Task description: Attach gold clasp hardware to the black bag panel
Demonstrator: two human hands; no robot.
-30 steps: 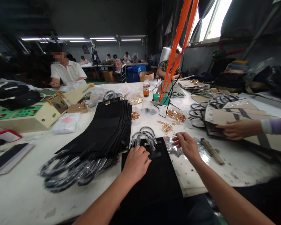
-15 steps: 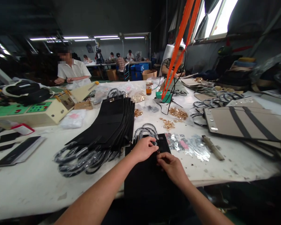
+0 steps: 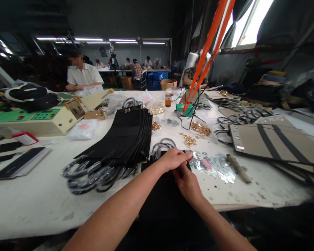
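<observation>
Both hands have shifted in the last half second: the left hand (image 3: 173,160) has slid rightward over the upper right of the black panel (image 3: 158,195), and the right hand (image 3: 187,179) has come up against it. Their fingers are bent and bunched together — whether they pinch a small part, I cannot tell, since they hide it. The panel lies before the person, its near end seemingly past the edge of the tabletop (image 3: 42,202); that overhang could let it slide if pressed unevenly. With the view so blocked, a part might sit crooked — or drop among the silvery plates (image 3: 221,165) just beside.
</observation>
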